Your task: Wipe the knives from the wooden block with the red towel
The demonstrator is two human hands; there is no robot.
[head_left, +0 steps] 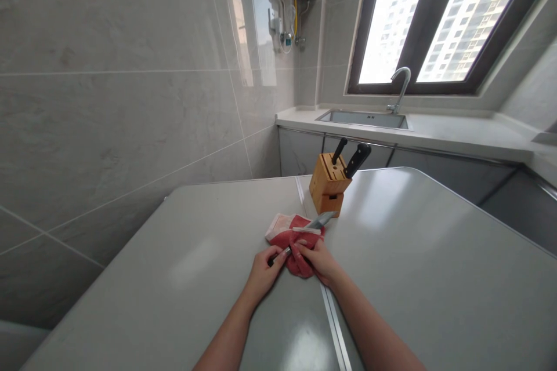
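My left hand (pixel 261 271) is closed round the dark handle of a knife (pixel 321 220), whose blade points away to the upper right. A red and white cloth (pixel 300 264) wraps the lower part of the blade, and my right hand (pixel 321 261) pinches this cloth against the knife. The blade's tip sticks out beyond the cloth, close to the foot of a wooden knife block (pixel 327 182). Two black-handled knives (pixel 357 160) stand in the block's slots.
The pale folding table (pixel 209 301) has a metal seam running down its middle. Behind it lies a counter (pixel 456 127) with a sink (pixel 365 118) and a curved faucet (pixel 401 90). A tiled wall (pixel 130 127) rises at the left.
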